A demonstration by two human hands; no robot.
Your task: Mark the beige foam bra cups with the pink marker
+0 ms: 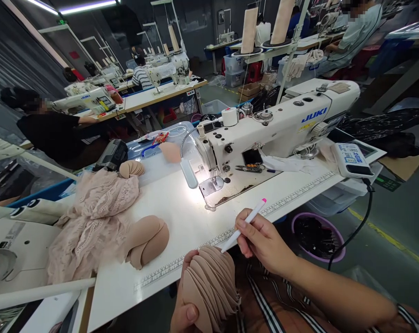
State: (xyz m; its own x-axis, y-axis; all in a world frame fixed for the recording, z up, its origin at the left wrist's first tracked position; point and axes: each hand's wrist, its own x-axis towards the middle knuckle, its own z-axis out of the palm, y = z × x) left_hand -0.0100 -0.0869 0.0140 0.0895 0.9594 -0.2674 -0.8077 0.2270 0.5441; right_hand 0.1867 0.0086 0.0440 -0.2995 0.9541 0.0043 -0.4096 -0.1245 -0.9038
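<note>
My left hand (187, 310) is wrapped round a fanned stack of beige bra cups (212, 286), held in front of the table's near edge. Between the thumb and fingers of my right hand (258, 236) is a white marker pen (244, 225) with a pink end pointing up. Its lower tip is at the upper edge of the stack; whether it touches cannot be told. On the white table (181, 203), to the left, lies a second pile of beige cups (147, 240). Beside that pile is a heap of pale pink lace fabric (101, 208).
A JUKI sewing machine (272, 125) stands across the table, its lamp lit. Small snips (249, 169) lie on its bed. A printed ruler (299, 186) runs along the front edge. A purple basin (318, 238) sits on the floor at right. Several people work at other machines behind.
</note>
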